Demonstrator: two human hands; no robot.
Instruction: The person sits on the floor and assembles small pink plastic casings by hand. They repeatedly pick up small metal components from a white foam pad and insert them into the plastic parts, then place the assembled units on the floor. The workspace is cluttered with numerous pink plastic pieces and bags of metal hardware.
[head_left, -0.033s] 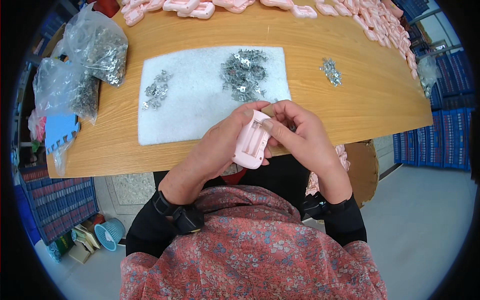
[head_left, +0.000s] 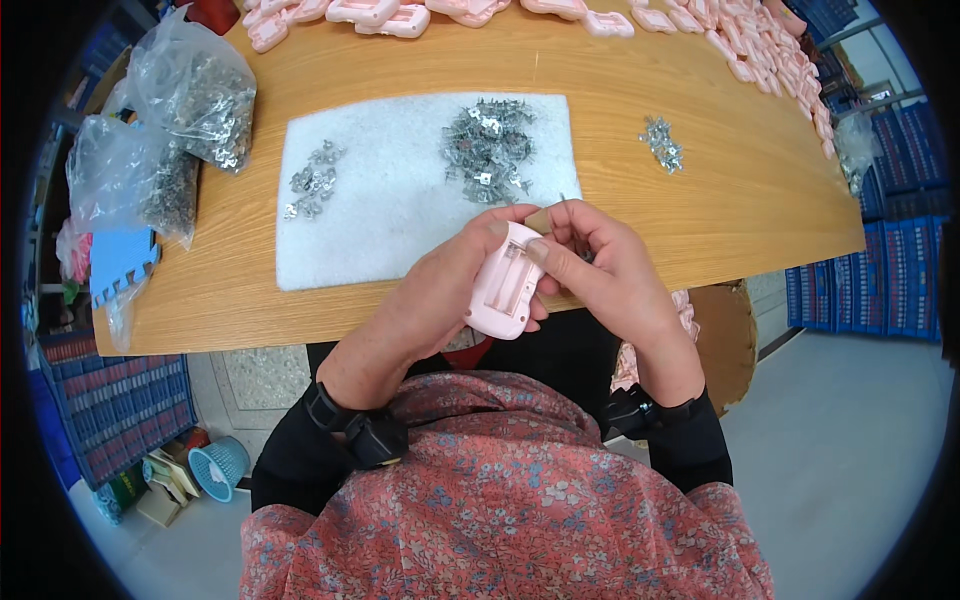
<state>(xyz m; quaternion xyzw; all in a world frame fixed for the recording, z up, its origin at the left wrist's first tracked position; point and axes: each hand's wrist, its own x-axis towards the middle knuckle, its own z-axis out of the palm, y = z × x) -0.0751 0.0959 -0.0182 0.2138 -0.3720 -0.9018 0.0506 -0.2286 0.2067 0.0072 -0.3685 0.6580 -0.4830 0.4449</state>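
My left hand (head_left: 440, 272) is wrapped round a pink plastic casing (head_left: 490, 318), a rounded handheld shell with an open battery compartment facing up. My right hand (head_left: 605, 262) is closed beside it, its thumb pressed on the upper end of the compartment. Small bits of metal show among the curled right fingers; their exact shape is partly hidden. Beyond my hands, a white foam sheet (head_left: 390, 220) carries a dark heap of small metal battery contacts (head_left: 488, 150) and a smaller group of metal plates (head_left: 315, 180) to its left.
Another small metal pile (head_left: 662, 143) lies on the wooden table (head_left: 720, 220) to the right. Clear bags of metal parts (head_left: 215, 110) stand at the left. Many pink casings (head_left: 740, 45) line the far edge. Below the table are a cardboard box (head_left: 725, 345) and a blue basket (head_left: 220, 466).
The casing has shifted very slightly down and to the right. A thin metal tip now shows above my right index finger; the piles look the same.
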